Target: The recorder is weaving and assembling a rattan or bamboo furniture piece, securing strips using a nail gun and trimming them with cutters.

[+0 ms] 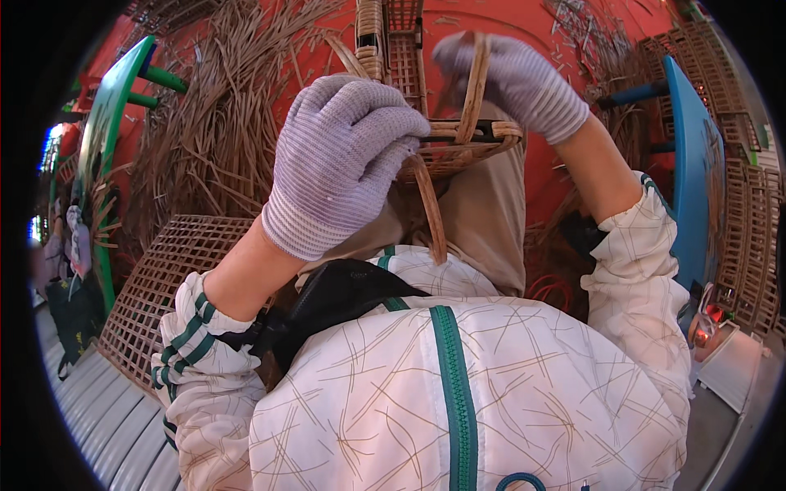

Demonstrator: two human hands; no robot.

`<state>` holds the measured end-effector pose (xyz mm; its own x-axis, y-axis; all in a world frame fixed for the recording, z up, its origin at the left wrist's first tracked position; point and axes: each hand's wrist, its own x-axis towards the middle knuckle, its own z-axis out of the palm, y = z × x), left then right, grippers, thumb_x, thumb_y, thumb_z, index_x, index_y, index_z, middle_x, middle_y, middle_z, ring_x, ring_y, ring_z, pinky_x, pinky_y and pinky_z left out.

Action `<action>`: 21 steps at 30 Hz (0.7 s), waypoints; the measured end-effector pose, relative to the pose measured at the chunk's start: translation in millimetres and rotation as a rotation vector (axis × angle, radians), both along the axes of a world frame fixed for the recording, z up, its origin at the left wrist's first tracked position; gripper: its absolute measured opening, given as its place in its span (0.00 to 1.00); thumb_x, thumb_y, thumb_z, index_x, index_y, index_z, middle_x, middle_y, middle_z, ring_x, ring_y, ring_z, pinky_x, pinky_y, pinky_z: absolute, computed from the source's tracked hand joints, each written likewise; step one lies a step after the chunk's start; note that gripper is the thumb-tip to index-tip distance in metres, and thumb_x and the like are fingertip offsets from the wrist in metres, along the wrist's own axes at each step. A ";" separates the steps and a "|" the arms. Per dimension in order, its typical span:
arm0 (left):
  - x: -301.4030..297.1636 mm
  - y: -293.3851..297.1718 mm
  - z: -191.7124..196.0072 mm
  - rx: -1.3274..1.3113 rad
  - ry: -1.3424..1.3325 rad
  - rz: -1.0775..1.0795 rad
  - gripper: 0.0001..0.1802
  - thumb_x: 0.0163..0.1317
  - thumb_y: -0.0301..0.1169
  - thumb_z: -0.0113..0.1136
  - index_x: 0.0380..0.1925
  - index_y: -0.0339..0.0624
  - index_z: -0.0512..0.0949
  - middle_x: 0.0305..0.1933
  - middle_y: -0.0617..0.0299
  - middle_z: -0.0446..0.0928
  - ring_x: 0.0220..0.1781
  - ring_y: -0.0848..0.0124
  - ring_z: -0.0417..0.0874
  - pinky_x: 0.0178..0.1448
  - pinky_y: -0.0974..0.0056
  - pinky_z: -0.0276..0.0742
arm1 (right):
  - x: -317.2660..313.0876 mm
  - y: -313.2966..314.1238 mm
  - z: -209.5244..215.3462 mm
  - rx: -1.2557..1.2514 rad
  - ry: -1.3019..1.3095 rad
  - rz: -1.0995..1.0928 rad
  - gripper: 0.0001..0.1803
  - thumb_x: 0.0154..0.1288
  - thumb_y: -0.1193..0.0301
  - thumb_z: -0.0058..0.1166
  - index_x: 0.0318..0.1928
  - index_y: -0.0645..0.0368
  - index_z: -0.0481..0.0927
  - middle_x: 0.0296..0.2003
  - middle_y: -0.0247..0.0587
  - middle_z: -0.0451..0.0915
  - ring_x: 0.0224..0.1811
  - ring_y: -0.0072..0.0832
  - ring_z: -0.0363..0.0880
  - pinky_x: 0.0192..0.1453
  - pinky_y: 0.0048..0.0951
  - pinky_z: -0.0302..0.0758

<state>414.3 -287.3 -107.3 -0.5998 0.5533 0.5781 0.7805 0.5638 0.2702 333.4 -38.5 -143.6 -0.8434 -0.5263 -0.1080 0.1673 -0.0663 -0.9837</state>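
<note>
A brown woven basket frame (pixel 471 155) with a strip-wrapped rim and black bars inside it rests over my lap. My left hand (pixel 344 159), in a white-and-grey striped knit glove, is closed at the left end of its near rim, fingertips pinching there. Below those fingers hangs the loose end of a flat strip (pixel 429 204). Above the rim, my gloved right hand (pixel 516 86) is curled behind a raised loop of brown strip (pixel 475 86), which crosses the rim and bends over toward its fingers. Motion blurs those fingertips.
Heaps of loose brown strips (pixel 221 123) lie on the red floor (pixel 536 20). An open-weave panel (pixel 176 278) leans at my left. A green stool (pixel 110 123) is at far left, a blue one (pixel 696 164) at right, beside stacked woven pieces (pixel 753 229).
</note>
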 end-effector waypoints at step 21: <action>-29.6 21.5 14.6 0.044 -0.148 0.145 0.04 0.53 0.31 0.67 0.29 0.47 0.85 0.30 0.61 0.81 0.37 0.59 0.81 0.46 0.56 0.76 | 8.4 0.4 25.2 0.452 0.021 -0.004 0.19 0.71 0.57 0.55 0.46 0.61 0.83 0.31 0.34 0.81 0.32 0.23 0.80 0.40 0.26 0.79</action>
<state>384.8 -265.8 -92.7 -0.7516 0.4308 0.4996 0.6418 0.6524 0.4031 341.7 -38.2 -118.4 -0.8497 -0.4272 -0.3091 0.1476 0.3699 -0.9172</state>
